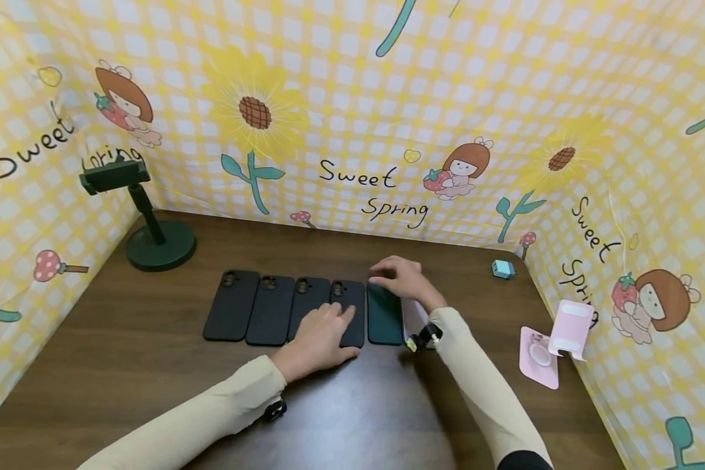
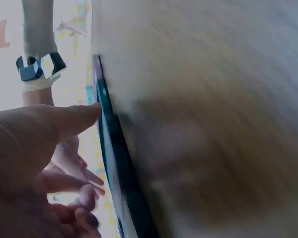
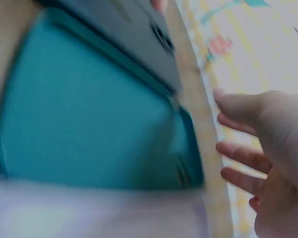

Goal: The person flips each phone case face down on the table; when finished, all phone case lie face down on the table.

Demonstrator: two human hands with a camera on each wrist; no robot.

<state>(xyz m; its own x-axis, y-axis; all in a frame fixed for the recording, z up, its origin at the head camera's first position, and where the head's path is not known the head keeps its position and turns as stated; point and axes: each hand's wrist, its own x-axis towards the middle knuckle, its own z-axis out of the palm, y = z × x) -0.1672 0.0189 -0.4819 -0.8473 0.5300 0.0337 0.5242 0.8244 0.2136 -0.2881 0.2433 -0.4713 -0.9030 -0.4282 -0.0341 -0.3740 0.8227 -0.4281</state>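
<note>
Dark green phone case (image 1: 385, 314) lies flat on the brown wooden table (image 1: 123, 365), at the right end of a row, its long edge against the fourth of four black phone cases (image 1: 282, 310). No brand or label readable on any case.

Right hand (image 1: 404, 279) rests over the green case's far end, fingers bent down onto its top edge; the right wrist view is blurred, fingers loosely spread there. Whether it grips the case: cannot tell.

Left hand (image 1: 323, 336) lies flat, fingers straight and together, pressing on the lower part of the two rightmost black cases.

A pale case (image 1: 416, 320) is just beside the green one on its right.

Backdrop print reads "Sweet Spring" (image 1: 376, 192).

Open table in front of the row. Green phone stand (image 1: 147, 219) far left; pink stand (image 1: 555, 343) and small blue charger (image 1: 502, 269) at right.
</note>
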